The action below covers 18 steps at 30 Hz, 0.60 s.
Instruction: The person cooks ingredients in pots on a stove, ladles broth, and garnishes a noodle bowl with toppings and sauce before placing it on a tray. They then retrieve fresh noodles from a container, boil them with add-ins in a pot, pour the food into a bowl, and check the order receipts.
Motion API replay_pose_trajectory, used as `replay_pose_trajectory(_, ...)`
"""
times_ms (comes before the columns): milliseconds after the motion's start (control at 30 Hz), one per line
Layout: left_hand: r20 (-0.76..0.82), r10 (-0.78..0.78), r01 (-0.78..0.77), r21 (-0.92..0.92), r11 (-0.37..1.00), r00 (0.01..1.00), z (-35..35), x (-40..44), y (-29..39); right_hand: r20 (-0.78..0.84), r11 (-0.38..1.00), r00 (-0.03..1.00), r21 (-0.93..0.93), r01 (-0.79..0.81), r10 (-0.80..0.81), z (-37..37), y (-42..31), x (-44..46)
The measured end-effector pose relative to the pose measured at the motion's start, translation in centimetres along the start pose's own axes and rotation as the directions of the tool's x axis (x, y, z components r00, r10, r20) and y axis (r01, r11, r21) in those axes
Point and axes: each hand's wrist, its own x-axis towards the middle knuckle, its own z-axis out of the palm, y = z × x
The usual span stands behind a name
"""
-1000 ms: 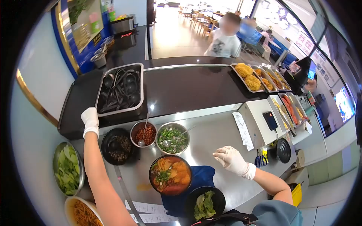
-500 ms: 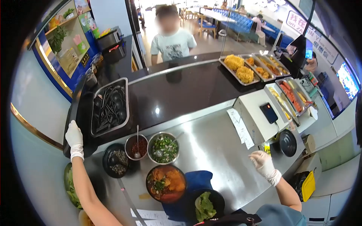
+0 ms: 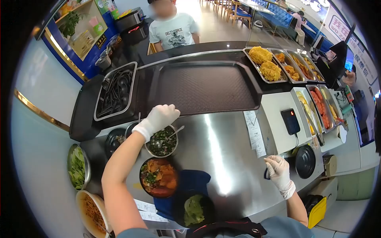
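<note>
- The step in hand looks like settling the black tray (image 3: 206, 87) on the dark counter (image 3: 85, 105); it lies flat, just beside the pan of black spoons (image 3: 133, 81).
- The left hand (image 3: 158, 119) is at the tray's near edge, fingers curled over it; whether they grip the rim or only rest there, I cannot tell.
- The right hand (image 3: 279, 172) is well apart from the tray, fingers loosely bent, near a dark blue loop (image 3: 266, 173); I cannot tell whether it holds anything.
- The soup bowl (image 3: 158, 196) stands upright on the steel worktop (image 3: 234, 162), partly on a blue cloth (image 3: 198, 178), with the lettuce bowl (image 3: 210, 210) near it; neither hand touches either bowl.
- Any further shift of the tray calls for a firm hold on its rim, the left forearm passing clear of the spring onion pot (image 3: 177, 144).
</note>
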Motion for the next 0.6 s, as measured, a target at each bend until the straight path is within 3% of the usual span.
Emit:
replay_pose_trajectory(133,0.171,-0.063,0.049,0.088,0.995,0.983,5.9,2.8,0.8,0.032,0.999,0.999,0.031,-0.018,0.017,-0.9,1.7,-1.6)
replay_pose_trajectory(233,0.113,-0.112,0.114,-0.013,0.993,0.987,8.2,3.5,-0.1,0.060,0.995,0.995,0.059,-0.082,0.078,-0.6,2.7,-2.9)
replay_pose_trajectory(300,0.173,-0.107,0.109,0.000,0.994,0.979,8.7,3.8,-0.7,0.097,0.990,0.991,0.098,-0.097,0.088,0.1,3.1,-3.0)
replay_pose_trajectory(333,0.307,-0.156,0.148,0.047,0.988,0.939,8.9,4.0,-0.9,0.094,0.986,0.990,0.121,-0.112,0.101,0.5,2.8,-2.8)
replay_pose_trajectory(400,0.234,-0.202,0.194,0.056,0.979,0.951,7.6,2.9,-1.6,0.145,0.980,0.986,0.170,-0.104,0.080,1.4,2.4,-2.7)
replay_pose_trajectory(433,0.171,-0.276,0.252,0.147,0.956,0.946,6.0,2.0,-1.3,0.234,0.975,0.971,0.197,-0.103,0.055,1.8,1.9,-2.5)
replay_pose_trajectory(467,0.139,-0.345,0.344,0.029,0.938,0.928,4.3,0.8,-1.0,0.234,0.965,0.971,0.238,-0.106,0.049,2.4,1.0,-1.9)
replay_pose_trajectory(500,0.106,-0.443,0.446,0.000,0.895,0.890,0.9,-0.5,0.1,0.198,0.956,0.979,0.279,-0.092,0.037,3.8,0.3,-0.8)
replay_pose_trajectory(567,-0.096,-0.651,0.605,-0.287,0.743,0.753,-5.4,-5.4,2.6,0.381,0.822,0.918,0.483,-0.301,0.112,6.4,-2.0,0.9)
replay_pose_trajectory(600,-0.097,-0.802,0.735,-0.348,0.582,0.589,-7.8,-8.3,4.6,0.468,0.683,0.874,0.596,-0.422,0.131,8.5,-3.5,2.0)
